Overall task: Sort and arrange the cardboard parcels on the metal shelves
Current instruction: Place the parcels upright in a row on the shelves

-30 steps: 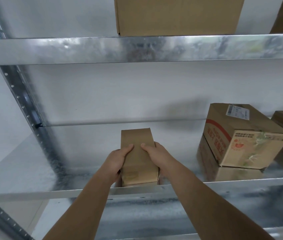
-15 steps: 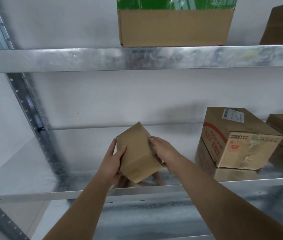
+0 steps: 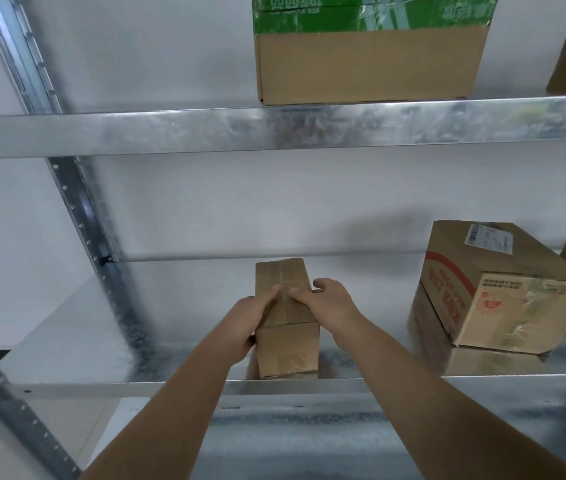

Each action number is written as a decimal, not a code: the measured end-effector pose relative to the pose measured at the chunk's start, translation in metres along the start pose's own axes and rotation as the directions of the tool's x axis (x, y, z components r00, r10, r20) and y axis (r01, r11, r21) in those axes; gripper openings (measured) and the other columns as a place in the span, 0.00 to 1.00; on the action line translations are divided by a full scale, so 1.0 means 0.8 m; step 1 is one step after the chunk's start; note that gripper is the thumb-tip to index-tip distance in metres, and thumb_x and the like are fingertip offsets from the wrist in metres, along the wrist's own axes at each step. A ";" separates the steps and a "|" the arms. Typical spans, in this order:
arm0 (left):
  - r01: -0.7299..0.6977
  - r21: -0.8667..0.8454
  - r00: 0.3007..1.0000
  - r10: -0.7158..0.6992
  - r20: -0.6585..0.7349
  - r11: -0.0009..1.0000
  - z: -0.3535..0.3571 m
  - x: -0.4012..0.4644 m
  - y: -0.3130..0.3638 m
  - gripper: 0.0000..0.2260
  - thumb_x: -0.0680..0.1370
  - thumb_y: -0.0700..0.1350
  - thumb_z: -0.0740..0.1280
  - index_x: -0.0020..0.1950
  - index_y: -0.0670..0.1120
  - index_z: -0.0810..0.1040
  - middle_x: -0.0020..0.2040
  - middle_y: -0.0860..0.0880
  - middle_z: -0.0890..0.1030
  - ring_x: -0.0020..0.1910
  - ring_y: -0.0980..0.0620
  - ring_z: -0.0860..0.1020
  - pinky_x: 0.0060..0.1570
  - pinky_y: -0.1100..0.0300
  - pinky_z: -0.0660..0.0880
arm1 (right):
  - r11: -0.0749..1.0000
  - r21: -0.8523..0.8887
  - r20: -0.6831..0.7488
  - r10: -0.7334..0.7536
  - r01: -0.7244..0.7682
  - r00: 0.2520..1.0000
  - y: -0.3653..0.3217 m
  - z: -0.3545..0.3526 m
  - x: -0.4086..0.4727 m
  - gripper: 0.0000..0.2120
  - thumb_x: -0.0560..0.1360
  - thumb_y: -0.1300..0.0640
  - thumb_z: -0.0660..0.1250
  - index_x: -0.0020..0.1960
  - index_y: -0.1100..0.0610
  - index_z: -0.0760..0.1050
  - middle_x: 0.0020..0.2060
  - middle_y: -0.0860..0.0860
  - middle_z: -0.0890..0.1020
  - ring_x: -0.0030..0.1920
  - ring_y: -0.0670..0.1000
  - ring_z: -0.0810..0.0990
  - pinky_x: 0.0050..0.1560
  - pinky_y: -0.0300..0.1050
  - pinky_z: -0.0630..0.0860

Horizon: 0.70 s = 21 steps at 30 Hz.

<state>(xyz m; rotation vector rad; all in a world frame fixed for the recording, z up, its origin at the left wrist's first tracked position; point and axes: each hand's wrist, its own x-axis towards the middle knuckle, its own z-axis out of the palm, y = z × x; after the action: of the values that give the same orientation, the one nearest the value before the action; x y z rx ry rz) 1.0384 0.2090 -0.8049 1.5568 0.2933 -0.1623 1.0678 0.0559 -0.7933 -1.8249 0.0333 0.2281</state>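
Left hand (image 3: 245,325) and right hand (image 3: 328,308) grip small parcel (image 3: 286,341) between them, upright on shelf (image 3: 67,341).

white print on green-topped box (image 3: 368,46), red-printed box (image 3: 503,289), both illegible

A small plain brown parcel (image 3: 286,320), taped along its top seam, stands upright near the front edge of the middle metal shelf (image 3: 136,341), left of a red-printed parcel (image 3: 503,292).

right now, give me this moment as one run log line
step: setting small box on middle shelf | left hand: grips box | right hand: grips box | printed box: right, apart
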 end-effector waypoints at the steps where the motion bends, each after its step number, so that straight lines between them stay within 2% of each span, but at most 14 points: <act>1: 0.008 -0.012 1.000 -0.008 0.006 1.000 -0.001 0.003 -0.002 0.18 0.82 0.56 0.66 0.61 0.45 0.83 0.52 0.47 0.88 0.55 0.47 0.85 0.57 0.53 0.79 | 1.000 0.013 0.018 0.022 -0.023 1.000 0.002 0.001 0.001 0.30 0.78 0.49 0.72 0.73 0.63 0.68 0.65 0.56 0.79 0.58 0.53 0.80 0.59 0.48 0.78; 3: 0.017 -0.017 1.000 -0.017 0.009 1.000 -0.004 0.010 -0.006 0.17 0.81 0.55 0.68 0.62 0.44 0.83 0.52 0.46 0.88 0.55 0.47 0.85 0.56 0.53 0.80 | 0.995 0.066 0.084 0.069 -0.075 0.994 0.004 0.001 -0.001 0.21 0.79 0.47 0.70 0.65 0.60 0.77 0.56 0.55 0.84 0.52 0.52 0.84 0.52 0.47 0.81; 5: 0.038 -0.014 0.999 -0.037 0.013 0.999 -0.004 0.015 -0.008 0.18 0.80 0.57 0.69 0.61 0.45 0.83 0.53 0.47 0.88 0.56 0.46 0.85 0.63 0.48 0.78 | 0.985 0.119 0.137 0.111 -0.128 0.984 0.008 0.001 -0.003 0.16 0.79 0.44 0.68 0.60 0.54 0.79 0.51 0.51 0.85 0.48 0.50 0.85 0.50 0.48 0.82; 7: 0.058 -0.016 0.998 -0.058 0.024 0.998 -0.005 0.020 -0.011 0.19 0.79 0.59 0.70 0.61 0.45 0.84 0.54 0.47 0.87 0.57 0.45 0.85 0.67 0.44 0.76 | 0.980 0.139 0.153 0.120 -0.142 0.981 0.012 0.001 -0.004 0.16 0.79 0.42 0.67 0.60 0.52 0.78 0.51 0.49 0.86 0.48 0.49 0.85 0.48 0.48 0.83; 9: 0.070 -0.024 0.997 -0.069 0.028 0.997 -0.005 0.023 -0.012 0.19 0.78 0.58 0.71 0.60 0.45 0.84 0.54 0.46 0.87 0.57 0.45 0.85 0.67 0.44 0.76 | 0.974 0.172 0.156 0.119 -0.146 0.981 0.014 0.001 -0.005 0.15 0.80 0.43 0.67 0.59 0.52 0.78 0.51 0.49 0.86 0.46 0.48 0.85 0.41 0.45 0.82; 13: 0.077 -0.032 0.997 -0.076 0.029 0.997 -0.005 0.020 -0.011 0.18 0.79 0.56 0.71 0.59 0.44 0.85 0.53 0.46 0.87 0.56 0.45 0.85 0.67 0.44 0.76 | 0.978 0.155 0.157 0.112 -0.137 0.981 0.014 -0.001 -0.002 0.15 0.80 0.44 0.67 0.61 0.53 0.79 0.51 0.50 0.86 0.46 0.48 0.86 0.42 0.45 0.82; 18: 0.089 -0.054 0.996 -0.088 0.007 0.995 -0.004 0.026 -0.012 0.17 0.79 0.55 0.71 0.60 0.44 0.84 0.53 0.45 0.87 0.56 0.44 0.85 0.65 0.44 0.77 | 0.971 0.192 0.168 0.110 -0.142 0.980 0.013 -0.001 -0.001 0.12 0.82 0.49 0.66 0.60 0.55 0.80 0.47 0.50 0.86 0.37 0.43 0.85 0.28 0.36 0.77; 21: 0.095 -0.075 0.995 -0.096 -0.007 0.993 -0.003 0.028 -0.012 0.16 0.79 0.53 0.72 0.59 0.43 0.83 0.51 0.45 0.88 0.54 0.44 0.85 0.62 0.47 0.79 | 0.971 0.192 0.162 0.110 -0.141 0.981 0.016 0.000 0.002 0.12 0.82 0.50 0.66 0.61 0.55 0.80 0.47 0.50 0.86 0.35 0.43 0.84 0.27 0.35 0.76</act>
<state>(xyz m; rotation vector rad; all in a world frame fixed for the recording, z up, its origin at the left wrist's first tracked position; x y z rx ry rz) 1.0566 0.2129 -0.8205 1.4705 0.3786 -0.2154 1.0675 0.0525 -0.8061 -1.5992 0.0642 0.4367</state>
